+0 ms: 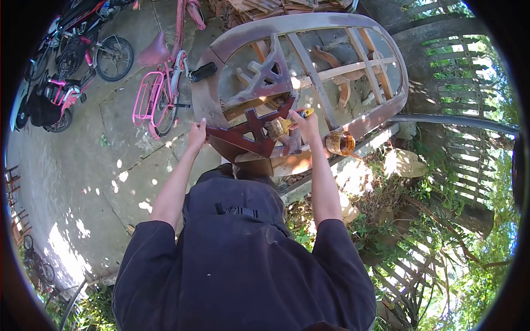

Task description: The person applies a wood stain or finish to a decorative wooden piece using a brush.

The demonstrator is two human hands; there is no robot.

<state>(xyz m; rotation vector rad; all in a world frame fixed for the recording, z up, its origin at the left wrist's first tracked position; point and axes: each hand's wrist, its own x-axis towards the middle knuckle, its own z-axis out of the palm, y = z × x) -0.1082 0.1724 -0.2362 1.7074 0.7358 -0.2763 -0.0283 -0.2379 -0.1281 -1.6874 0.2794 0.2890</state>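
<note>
My left hand (197, 134) is closed on the left end of a dark red-brown wooden piece (234, 136) with angular cutouts. In my right hand (305, 123) is a paintbrush (279, 128) with a yellow handle, its bristles against the right part of that piece. The surface there looks wet and glossy. A similar piece (259, 88), duller and greyish purple, lies just beyond on the oval wooden frame (309, 22). To the right of my right hand, a glass jar (340, 143) of amber-brown liquid stands on the frame's near edge.
A black object (203, 71) rests on the frame's left side. Left of it stand a pink bicycle (160, 99) and several more bikes on the concrete floor (105, 165). Stacked wood (265, 6) lies behind. Slatted wooden panels (455, 110) and plants line the right.
</note>
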